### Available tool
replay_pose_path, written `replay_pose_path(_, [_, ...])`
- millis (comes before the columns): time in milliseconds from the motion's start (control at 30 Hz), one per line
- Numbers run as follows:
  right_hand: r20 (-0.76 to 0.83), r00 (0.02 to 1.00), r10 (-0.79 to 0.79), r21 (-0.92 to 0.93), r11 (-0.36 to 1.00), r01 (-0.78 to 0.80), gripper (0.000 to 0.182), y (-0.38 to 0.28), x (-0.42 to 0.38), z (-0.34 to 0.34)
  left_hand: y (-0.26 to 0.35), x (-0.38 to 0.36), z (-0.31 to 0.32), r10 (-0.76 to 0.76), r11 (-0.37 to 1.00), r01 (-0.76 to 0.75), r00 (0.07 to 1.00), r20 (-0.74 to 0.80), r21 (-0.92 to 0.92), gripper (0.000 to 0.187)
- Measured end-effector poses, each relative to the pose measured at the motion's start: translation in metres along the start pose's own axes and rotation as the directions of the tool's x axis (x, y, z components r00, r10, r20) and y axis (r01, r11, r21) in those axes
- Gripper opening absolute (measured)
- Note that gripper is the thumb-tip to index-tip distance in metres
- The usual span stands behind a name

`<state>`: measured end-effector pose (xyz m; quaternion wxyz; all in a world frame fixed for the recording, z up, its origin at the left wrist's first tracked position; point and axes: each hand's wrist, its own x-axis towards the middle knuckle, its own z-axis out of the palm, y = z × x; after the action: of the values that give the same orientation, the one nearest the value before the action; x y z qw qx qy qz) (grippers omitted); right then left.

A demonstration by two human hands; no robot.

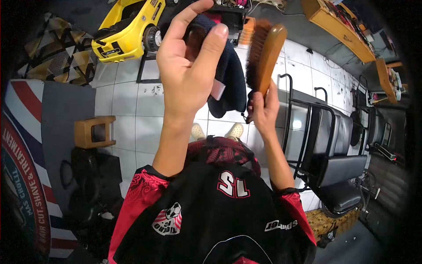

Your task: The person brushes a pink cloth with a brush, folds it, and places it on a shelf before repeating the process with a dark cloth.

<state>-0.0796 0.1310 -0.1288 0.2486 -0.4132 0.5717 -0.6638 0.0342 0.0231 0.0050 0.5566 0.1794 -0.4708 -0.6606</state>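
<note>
My left hand [188,72] is raised in front of me, with its thumb and forefinger apart at the top. A dark navy, thick-fabric item [233,72] with a pale label [217,89] hangs behind and beside that hand; its other fingers are curled into the fabric and partly hidden. In my right hand [266,112] is a brush [271,53], gripped by the lower end of its wooden handle. The brush stands upright, its brown and dark bristles facing left towards the fabric.
White floor tiles [147,123] lie below. A yellow toy car [127,33] stands at upper left, above a brown stool [94,132]. Black metal-framed chairs [323,132] line the right side. A wooden drawer unit [340,28] is at upper right, a striped barber sign [26,163] at left.
</note>
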Motion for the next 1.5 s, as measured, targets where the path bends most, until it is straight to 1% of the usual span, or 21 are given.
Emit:
replay_pose_path(167, [0.067, 0.974, 0.216, -0.368, 0.913, -0.177, 0.044, 0.129, -0.054, -0.004, 0.019, -0.003, 0.011, 0.087, 0.984, -0.074, 0.993, -0.075, 0.164, 0.046])
replay_pose_path(233, [0.01, 0.905, 0.425, -0.643, 0.696, -0.319, 0.033, 0.222, -0.107, -0.031, 0.024, -0.004, 0.002, 0.225, 0.922, -0.19, 0.972, -0.071, 0.336, 0.039])
replay_pose_path(267, [0.033, 0.739, 0.672, -0.746, 0.509, -0.429, 0.029, 0.259, -0.128, -0.052, 0.026, -0.004, -0.003, 0.293, 0.876, -0.239, 0.954, -0.068, 0.42, 0.036])
replay_pose_path(300, [0.065, 0.77, 0.635, -0.79, 0.504, -0.349, 0.03, 0.271, -0.149, -0.067, 0.03, -0.003, -0.008, 0.272, 0.888, -0.232, 0.961, -0.048, 0.397, 0.041])
replay_pose_path(400, [0.007, 0.7, 0.714, -0.748, 0.468, -0.471, 0.032, 0.285, -0.164, -0.085, 0.025, -0.001, -0.012, 0.37, 0.851, -0.315, 0.928, -0.054, 0.421, 0.053])
replay_pose_path(500, [0.112, 0.876, 0.469, -0.69, 0.671, -0.271, 0.037, 0.232, -0.11, -0.076, 0.011, -0.007, -0.014, 0.287, 0.895, -0.252, 0.957, -0.041, 0.368, 0.058])
replay_pose_path(533, [0.025, 0.84, 0.543, -0.505, 0.732, -0.458, 0.045, 0.174, -0.078, -0.056, 0.005, -0.009, -0.015, 0.253, 0.911, -0.23, 0.967, -0.023, 0.343, 0.059])
replay_pose_path(567, [0.046, 0.892, 0.45, -0.456, 0.804, -0.382, 0.052, 0.165, -0.059, -0.051, -0.002, -0.013, -0.02, 0.22, 0.93, -0.216, 0.975, 0.019, 0.299, 0.062])
replay_pose_path(633, [0.035, 0.853, 0.521, -0.21, 0.838, -0.504, 0.05, 0.076, -0.02, -0.027, -0.013, -0.019, -0.015, 0.21, 0.919, -0.193, 0.978, -0.012, 0.344, 0.071])
replay_pose_path(667, [0.09, 0.915, 0.393, -0.013, 0.919, -0.393, 0.048, 0.046, -0.011, -0.016, -0.022, -0.023, -0.016, 0.228, 0.909, -0.202, 0.973, -0.03, 0.366, 0.07])
replay_pose_path(733, [0.035, 0.977, 0.211, 0.071, 0.975, -0.213, 0.045, 0.022, -0.014, -0.002, -0.033, -0.03, -0.014, 0.249, 0.89, -0.196, 0.965, -0.08, 0.411, 0.066])
replay_pose_path(800, [0.083, 0.99, 0.117, -0.019, 0.993, -0.116, 0.043, 0.014, -0.027, 0.009, -0.042, -0.034, -0.015, 0.171, 0.926, -0.109, 0.975, -0.143, 0.361, 0.069])
replay_pose_path(833, [0.112, 0.994, 0.017, -0.24, 0.971, 0.01, 0.044, 0.028, -0.033, 0.011, -0.044, -0.034, -0.016, 0.182, 0.923, -0.125, 0.975, -0.128, 0.363, 0.069])
replay_pose_path(933, [0.195, 0.963, 0.187, -0.355, 0.928, -0.108, 0.044, 0.107, -0.06, 0.011, -0.03, -0.036, -0.011, 0.151, 0.941, -0.094, 0.976, -0.154, 0.325, 0.068])
replay_pose_path(1067, [0.222, 0.845, 0.486, -0.693, 0.688, -0.214, 0.042, 0.236, -0.124, -0.037, -0.004, -0.033, -0.008, 0.195, 0.935, -0.13, 0.966, -0.17, 0.33, 0.067])
replay_pose_path(1133, [0.204, 0.647, 0.734, -0.818, 0.491, -0.299, 0.042, 0.26, -0.143, -0.065, 0.009, -0.033, -0.004, 0.205, 0.956, -0.151, 0.957, -0.206, 0.251, 0.067])
replay_pose_path(1200, [0.215, 0.417, 0.883, -0.934, 0.311, -0.176, 0.046, 0.301, -0.171, -0.098, 0.016, -0.037, -0.005, 0.228, 0.949, -0.178, 0.957, -0.178, 0.259, 0.067])
replay_pose_path(1300, [0.208, 0.468, 0.859, -0.914, 0.341, -0.219, 0.052, 0.282, -0.177, -0.104, 0.012, -0.04, -0.009, 0.188, 0.955, -0.135, 0.964, -0.186, 0.264, 0.067])
replay_pose_path(1367, [0.143, 0.633, 0.761, -0.851, 0.421, -0.314, 0.06, 0.276, -0.164, -0.084, -0.003, -0.042, -0.016, 0.177, 0.95, -0.118, 0.966, -0.189, 0.289, 0.067])
replay_pose_path(1467, [0.132, 0.859, 0.495, -0.601, 0.729, -0.327, 0.052, 0.212, -0.112, -0.047, -0.023, -0.053, -0.022, 0.121, 0.949, -0.066, 0.979, -0.163, 0.308, 0.063])
replay_pose_path(1500, [0.188, 0.794, 0.579, -0.295, 0.804, -0.516, 0.054, 0.147, -0.079, -0.031, -0.028, -0.059, -0.022, 0.079, 0.958, -0.039, 0.988, -0.132, 0.286, 0.063])
